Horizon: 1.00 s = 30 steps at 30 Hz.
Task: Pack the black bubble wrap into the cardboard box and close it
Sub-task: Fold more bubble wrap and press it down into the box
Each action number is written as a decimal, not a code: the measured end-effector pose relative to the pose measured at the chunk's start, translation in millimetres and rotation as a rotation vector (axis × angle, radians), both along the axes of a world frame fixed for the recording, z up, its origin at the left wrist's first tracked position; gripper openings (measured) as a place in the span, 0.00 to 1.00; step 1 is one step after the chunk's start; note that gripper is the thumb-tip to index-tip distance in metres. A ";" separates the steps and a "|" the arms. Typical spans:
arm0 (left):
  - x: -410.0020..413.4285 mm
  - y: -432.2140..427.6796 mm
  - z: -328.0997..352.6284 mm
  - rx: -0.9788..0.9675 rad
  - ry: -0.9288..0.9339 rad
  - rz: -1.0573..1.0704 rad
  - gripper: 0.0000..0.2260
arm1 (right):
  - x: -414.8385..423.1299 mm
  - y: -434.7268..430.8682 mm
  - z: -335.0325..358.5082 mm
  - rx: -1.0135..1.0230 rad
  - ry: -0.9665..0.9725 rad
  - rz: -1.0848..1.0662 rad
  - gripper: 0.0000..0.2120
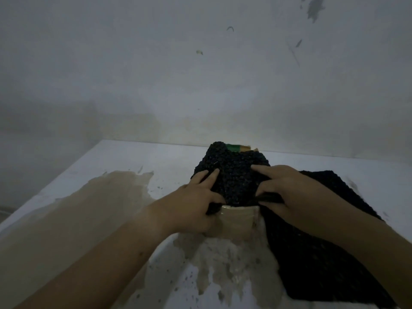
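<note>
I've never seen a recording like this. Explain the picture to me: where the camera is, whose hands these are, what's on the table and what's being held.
No machine here. A person wears one wide-angle camera on the head, looking forward and down, so their own two bare arms reach in from the bottom edge. On the white table, which has brown worn patches, stands a cardboard box. Black bubble wrap is bunched on top of it, the rest trailing onto the table at the person's right. The left hand presses its fingers on the bunch, thumb hooked over a fold; the right hand grips the wrap too. Something green shows behind the bunch; I cannot tell what. The box is not yet closed.
</note>
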<state>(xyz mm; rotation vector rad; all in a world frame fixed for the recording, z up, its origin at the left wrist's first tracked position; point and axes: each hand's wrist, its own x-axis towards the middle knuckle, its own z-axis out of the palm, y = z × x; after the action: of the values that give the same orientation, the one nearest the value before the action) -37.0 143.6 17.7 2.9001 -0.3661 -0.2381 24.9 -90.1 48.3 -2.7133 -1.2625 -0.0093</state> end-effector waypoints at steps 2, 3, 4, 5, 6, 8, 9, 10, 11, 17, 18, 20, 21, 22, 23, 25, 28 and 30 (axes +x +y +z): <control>-3.0 0.8 1.9 -0.101 -0.004 0.001 0.16 | 0.5 4.5 -1.2 -0.068 -0.042 -0.028 0.11; -5.2 2.5 2.0 -0.163 -0.028 0.010 0.15 | 1.2 7.5 -3.0 -0.097 -0.044 -0.040 0.12; -6.7 4.9 1.7 -0.227 -0.079 0.027 0.13 | 2.3 10.2 -5.0 -0.117 -0.037 -0.046 0.13; -7.9 8.1 0.7 -0.283 -0.163 0.047 0.10 | 3.6 13.0 -7.3 -0.126 -0.018 -0.050 0.14; -8.1 11.9 -1.1 -0.316 -0.255 0.070 0.06 | 5.6 15.6 -9.7 -0.131 0.007 -0.058 0.14; -6.2 18.4 -6.0 -0.311 -0.376 0.109 0.05 | 9.5 19.0 -13.1 -0.130 0.047 -0.075 0.14; -5.5 20.0 -7.0 -0.300 -0.390 0.128 0.06 | 10.7 19.4 -13.6 -0.125 0.068 -0.076 0.15; -5.4 21.0 -7.1 -0.298 -0.392 0.135 0.06 | 10.7 19.0 -12.8 -0.113 0.096 -0.070 0.16; -6.4 21.5 -5.9 -0.295 -0.388 0.121 0.07 | 9.5 17.8 -10.9 -0.092 0.125 -0.063 0.18; -12.3 23.8 -5.9 -0.139 -0.236 -0.012 0.14 | -0.7 -0.1 -5.9 0.115 0.001 -0.024 0.06; -10.2 22.3 -7.2 -0.109 -0.235 -0.016 0.16 | -0.4 -1.1 -8.2 0.089 -0.007 -0.020 0.07; -5.5 17.1 -8.1 -0.048 -0.215 -0.023 0.19 | -1.9 -1.6 -14.0 0.045 -0.009 -0.016 0.09; -3.2 14.6 -7.8 -0.011 -0.195 -0.022 0.19 | -2.9 -1.3 -16.8 0.044 -0.018 -0.007 0.11; -1.2 13.1 -7.6 0.024 -0.180 -0.018 0.19 | -3.7 -1.3 -19.2 0.041 -0.042 0.011 0.12; 0.4 12.3 -7.3 0.050 -0.176 -0.017 0.19 | -5.1 -0.6 -20.5 0.011 -0.060 0.025 0.14; 2.0 11.6 -7.4 0.070 -0.177 -0.016 0.17 | -7.6 1.3 -21.2 -0.125 -0.036 -0.003 0.19; 2.4 10.2 -8.4 0.075 -0.176 -0.013 0.17 | -7.1 11.3 -21.3 -0.273 0.012 -0.058 0.21; 3.6 8.6 -7.0 0.068 -0.161 -0.010 0.16 | -6.1 22.0 -24.9 -0.322 0.008 -0.070 0.17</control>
<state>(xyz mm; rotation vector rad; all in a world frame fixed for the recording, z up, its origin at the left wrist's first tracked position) -33.4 152.2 10.6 2.9941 -0.4069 -0.0185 18.8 -68.1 23.5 -3.0210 -1.2625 0.2156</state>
